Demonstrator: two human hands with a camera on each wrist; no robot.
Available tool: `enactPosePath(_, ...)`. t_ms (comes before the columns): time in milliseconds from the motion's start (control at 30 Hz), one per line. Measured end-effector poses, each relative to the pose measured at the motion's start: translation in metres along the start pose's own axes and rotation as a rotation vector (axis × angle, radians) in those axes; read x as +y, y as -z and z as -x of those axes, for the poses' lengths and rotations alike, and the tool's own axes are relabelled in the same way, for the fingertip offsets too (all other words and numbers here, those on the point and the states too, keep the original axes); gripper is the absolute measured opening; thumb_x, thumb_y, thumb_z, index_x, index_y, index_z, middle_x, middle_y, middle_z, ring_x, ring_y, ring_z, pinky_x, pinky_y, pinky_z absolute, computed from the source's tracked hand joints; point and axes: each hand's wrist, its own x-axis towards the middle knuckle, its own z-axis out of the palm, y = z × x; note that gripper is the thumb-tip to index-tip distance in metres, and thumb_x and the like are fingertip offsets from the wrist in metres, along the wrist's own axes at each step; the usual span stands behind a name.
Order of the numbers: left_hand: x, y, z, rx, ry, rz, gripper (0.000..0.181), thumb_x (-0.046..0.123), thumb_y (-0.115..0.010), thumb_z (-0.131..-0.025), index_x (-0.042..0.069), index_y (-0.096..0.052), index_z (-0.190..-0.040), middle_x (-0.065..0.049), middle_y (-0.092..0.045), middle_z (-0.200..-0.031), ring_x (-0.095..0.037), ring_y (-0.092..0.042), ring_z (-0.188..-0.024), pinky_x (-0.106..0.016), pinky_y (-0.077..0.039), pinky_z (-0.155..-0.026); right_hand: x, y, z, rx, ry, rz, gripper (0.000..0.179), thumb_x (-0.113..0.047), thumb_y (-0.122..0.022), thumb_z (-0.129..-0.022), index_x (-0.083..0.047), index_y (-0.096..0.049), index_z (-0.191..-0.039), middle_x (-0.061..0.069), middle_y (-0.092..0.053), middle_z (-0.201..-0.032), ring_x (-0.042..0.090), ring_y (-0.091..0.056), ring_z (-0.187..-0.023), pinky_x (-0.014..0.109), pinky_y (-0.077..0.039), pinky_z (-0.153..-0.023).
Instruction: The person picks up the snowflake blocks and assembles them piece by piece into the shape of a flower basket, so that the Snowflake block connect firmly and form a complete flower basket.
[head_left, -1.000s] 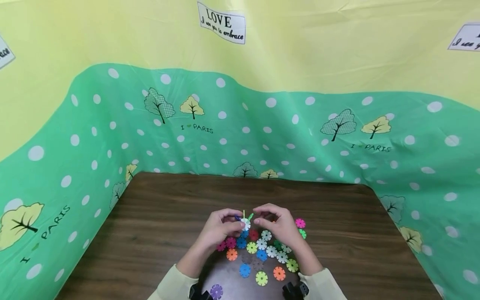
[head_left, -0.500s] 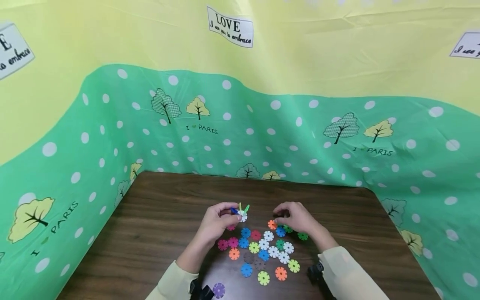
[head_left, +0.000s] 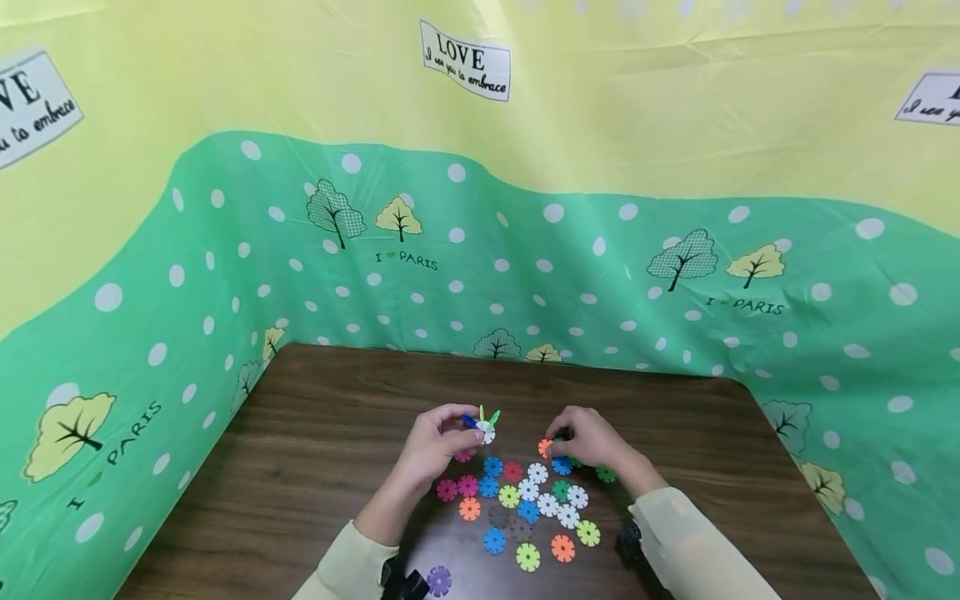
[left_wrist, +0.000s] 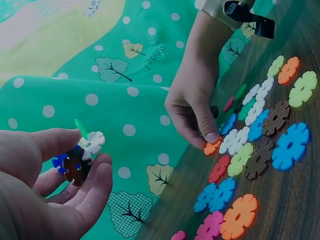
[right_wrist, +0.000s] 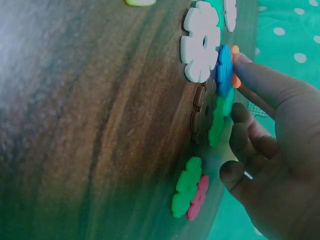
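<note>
My left hand (head_left: 429,443) pinches a small cluster of interlocking flower-shaped discs between thumb and fingers, above the table's far middle. A white disc (left_wrist: 93,145), a brown disc (left_wrist: 76,169), a blue disc (left_wrist: 59,161) and a green disc (left_wrist: 81,129) show in it; a yellow one stands up beside the green in the head view. Over at the right, my right hand (head_left: 588,437) pinches an orange disc (left_wrist: 213,147) at the far side of the loose pieces. Its thumb lies on the disc's near face, beside a blue disc (right_wrist: 224,70).
Loose discs in several colours lie flat on the dark wooden table (head_left: 337,483), mostly between the forearms. A purple disc (head_left: 439,581) sits apart, near the left wrist camera (head_left: 405,583). A green and yellow dotted cloth (head_left: 450,250) hangs behind the table.
My right hand has left the cluster, moved right and come down on the orange disc. The left hand still holds the cluster, slightly higher than before. The head view has shifted a little.
</note>
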Motion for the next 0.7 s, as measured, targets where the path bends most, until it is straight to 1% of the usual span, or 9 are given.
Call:
enactPosePath(100, -0.001, 0.000, 0.000, -0.004, 0.007, 0.025, 0.037, 0.008, -0.079, -0.089, -0.002, -0.069, -0.123, -0.017, -0.071, -0.096, -0.029, -0.070, -0.077, -0.044, -0.062, -0.073, -0.001, 0.001, 0.000, 0.011, -0.003, -0.028, 0.009, -0.020, -0.085, -0.086, -0.022, -0.078, -0.091, -0.007, -0.068, -0.088, 0.012, -0.058, -0.079, 0.031, -0.052, -0.069)
enactPosePath(233, -0.002, 0.000, -0.001, -0.007, 0.018, 0.058, 0.039, 0.009, -0.078, -0.089, -0.002, -0.068, -0.125, -0.017, -0.072, -0.096, -0.033, -0.073, -0.081, -0.045, -0.063, -0.076, -0.003, 0.003, -0.001, 0.070, 0.018, -0.083, 0.008, -0.012, -0.081, -0.089, -0.018, -0.075, -0.089, -0.007, -0.068, -0.082, 0.013, -0.058, -0.073, 0.027, -0.052, -0.065)
enactPosePath(333, -0.004, 0.000, -0.003, 0.000, 0.028, 0.072, 0.040, 0.008, -0.078, -0.089, -0.002, -0.067, -0.127, -0.017, -0.072, -0.096, -0.034, -0.073, -0.082, -0.044, -0.063, -0.076, -0.008, 0.005, -0.003, 0.132, 0.032, -0.142, 0.007, -0.011, -0.079, -0.090, -0.015, -0.077, -0.096, -0.006, -0.070, -0.085, 0.013, -0.060, -0.075, 0.025, -0.054, -0.067)
enactPosePath(400, -0.005, 0.000, -0.003, 0.005, 0.032, 0.081, 0.040, 0.007, -0.077, -0.090, -0.002, -0.066, -0.128, -0.017, -0.072, -0.096, -0.030, -0.073, -0.080, -0.039, -0.063, -0.074, -0.014, 0.007, -0.003, 0.175, 0.034, -0.205, 0.009, -0.014, -0.078, -0.092, -0.015, -0.078, -0.101, -0.005, -0.073, -0.089, 0.014, -0.062, -0.077, 0.026, -0.055, -0.069)
enactPosePath(467, -0.007, 0.000, -0.003, 0.009, 0.038, 0.095, 0.040, 0.007, -0.076, -0.091, -0.003, -0.065, -0.128, -0.017, -0.073, -0.095, -0.028, -0.073, -0.079, -0.034, -0.062, -0.071, -0.022, 0.008, -0.001, 0.221, 0.036, -0.290, 0.012, -0.018, -0.078, -0.092, -0.017, -0.078, -0.104, -0.004, -0.075, -0.092, 0.015, -0.064, -0.079, 0.026, -0.057, -0.070)
enactPosePath(533, -0.008, -0.001, -0.004, 0.011, 0.043, 0.106, 0.038, 0.010, -0.076, -0.092, -0.004, -0.065, -0.127, -0.016, -0.074, -0.094, -0.026, -0.073, -0.079, -0.031, -0.061, -0.069, -0.032, 0.007, 0.003, 0.268, 0.050, -0.383, 0.010, -0.021, -0.077, -0.093, -0.018, -0.078, -0.103, -0.002, -0.076, -0.094, 0.018, -0.066, -0.080, 0.028, -0.058, -0.071)
enactPosePath(600, -0.009, -0.002, -0.004, 0.014, 0.042, 0.103, 0.037, 0.014, -0.076, -0.093, -0.005, -0.066, -0.124, -0.015, -0.075, -0.092, -0.024, -0.073, -0.078, -0.032, -0.061, -0.070, -0.041, 0.004, 0.009, 0.312, 0.069, -0.474, 0.010, -0.023, -0.077, -0.093, -0.018, -0.078, -0.101, 0.000, -0.077, -0.095, 0.020, -0.067, -0.080, 0.028, -0.059, -0.071)
enactPosePath(700, -0.010, -0.003, -0.005, 0.030, 0.038, 0.091, 0.035, 0.016, -0.077, -0.092, -0.005, -0.068, -0.119, -0.011, -0.075, -0.090, -0.022, -0.072, -0.076, -0.037, -0.061, -0.072, -0.054, -0.003, 0.017, 0.359, 0.106, -0.561, 0.009, -0.022, -0.077, -0.093, -0.016, -0.077, -0.100, 0.003, -0.077, -0.095, 0.020, -0.067, -0.081, 0.028, -0.058, -0.071)
